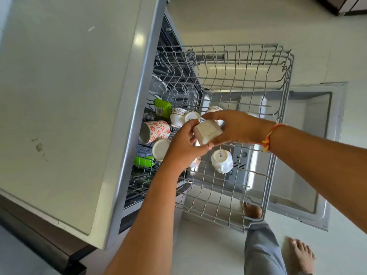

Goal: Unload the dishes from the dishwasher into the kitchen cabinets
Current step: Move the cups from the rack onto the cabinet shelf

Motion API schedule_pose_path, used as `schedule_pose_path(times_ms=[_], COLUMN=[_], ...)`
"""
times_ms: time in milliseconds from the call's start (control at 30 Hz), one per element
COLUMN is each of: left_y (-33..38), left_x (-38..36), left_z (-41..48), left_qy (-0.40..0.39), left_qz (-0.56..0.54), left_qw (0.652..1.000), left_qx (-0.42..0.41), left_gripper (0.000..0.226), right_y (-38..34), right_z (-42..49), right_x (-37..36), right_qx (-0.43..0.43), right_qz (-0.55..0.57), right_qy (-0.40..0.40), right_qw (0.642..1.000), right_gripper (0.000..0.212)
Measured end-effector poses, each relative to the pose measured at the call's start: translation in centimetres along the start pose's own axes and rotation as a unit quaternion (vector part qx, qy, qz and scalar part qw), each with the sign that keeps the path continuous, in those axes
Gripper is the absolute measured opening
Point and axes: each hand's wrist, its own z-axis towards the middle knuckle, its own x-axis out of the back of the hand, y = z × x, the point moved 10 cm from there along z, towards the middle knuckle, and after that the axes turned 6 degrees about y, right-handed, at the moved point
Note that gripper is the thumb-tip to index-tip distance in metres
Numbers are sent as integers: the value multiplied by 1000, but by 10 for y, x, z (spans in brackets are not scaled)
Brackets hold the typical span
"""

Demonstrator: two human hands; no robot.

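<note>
At the far left we see the pale surface (59, 96). At its three o'clock the dishwasher's wire rack (278, 92) stands pulled out over the open door (317, 147). In the rack's left end we count two green plastic pieces: a box (163, 107) with a label too small to read, and a lime piece (143, 160) at its six o'clock. Between them one flowered mug (156, 130) lies on its side. At the mug's two o'clock we count two gold-patterned cups (177, 116), the second half hidden behind fingers. The person's left hand (183, 144) and right hand (237, 128) both curl their fingers round one square cup (206, 132), held base-up above the rack. At its five o'clock one white cup (222, 160) stands inverted, and we read its base print as something like "SIST". One orange thread (268, 137) circles the right wrist.
</note>
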Motion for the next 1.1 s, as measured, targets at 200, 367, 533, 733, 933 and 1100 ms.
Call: schedule_pose_path(times_ms=[200,367,533,733,933,1100], left_y=[12,2,-12,-30,-48,-29], left_x=[30,97,129,121,123,125], left_z=[26,79,120,150,159,145], left_qy=[27,257,360,350,369,424], left_qz=[98,180,237,221,148,143], left_qw=[995,949,894,892,894,884], left_qx=[1,26,125,182,206,137], left_gripper=[111,70,60,61,56,68], right_y=[14,16,25,36,41,40], right_z=[6,-8,-10,-16,-12,-8], right_x=[27,41,45,56,52,46], right_qx=[-43,-28,-20,-34,-24,-26], right_qz=[94,22,-60,-52,-75,-78], right_qy=[106,241,281,318,288,293], right_qw=[989,970,958,946,954,953], right_gripper=[75,66,72,73,72,72])
